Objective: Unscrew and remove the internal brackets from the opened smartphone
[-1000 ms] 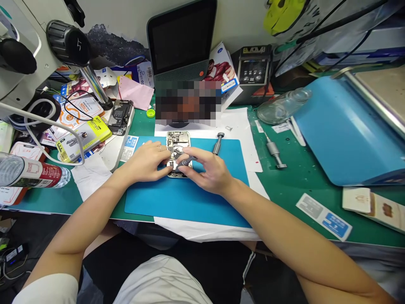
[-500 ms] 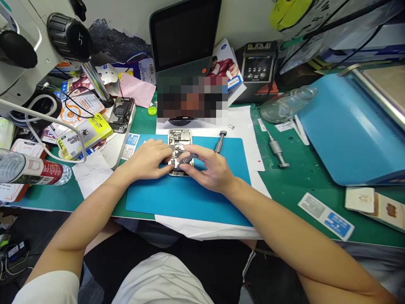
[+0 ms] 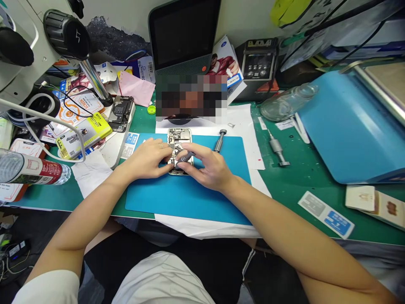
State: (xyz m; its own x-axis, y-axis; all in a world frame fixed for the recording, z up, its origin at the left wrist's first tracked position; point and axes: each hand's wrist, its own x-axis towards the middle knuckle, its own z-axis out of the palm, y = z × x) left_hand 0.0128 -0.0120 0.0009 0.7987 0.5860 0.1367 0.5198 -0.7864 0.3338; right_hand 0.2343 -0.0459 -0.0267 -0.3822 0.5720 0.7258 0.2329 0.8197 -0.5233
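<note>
An opened smartphone [image 3: 181,136] with bare inner parts lies on the blue mat [image 3: 177,198]. My left hand [image 3: 152,158] grips its left side, with the thumb at the lower corner and the other fingers bent along the edge. In my right hand [image 3: 209,166] a grey screwdriver [image 3: 186,158] is pinched between thumb and fingers, slanting down over the lower half of the phone. Its tip is too small to make out. A second screwdriver [image 3: 220,140] lies just right of the phone, across the mat's far edge.
Another screwdriver [image 3: 276,147] and a glass bottle [image 3: 289,102] lie to the right, near a blue sheet [image 3: 341,126]. At the left stand a microscope [image 3: 66,33], battery boxes [image 3: 84,135], another opened phone [image 3: 121,113] and a water bottle [image 3: 34,169]. A screen device [image 3: 183,33] stands behind.
The screwdriver in my right hand has shifted slightly to the left over the phone. My left hand keeps its hold, and the phone has stayed in place.
</note>
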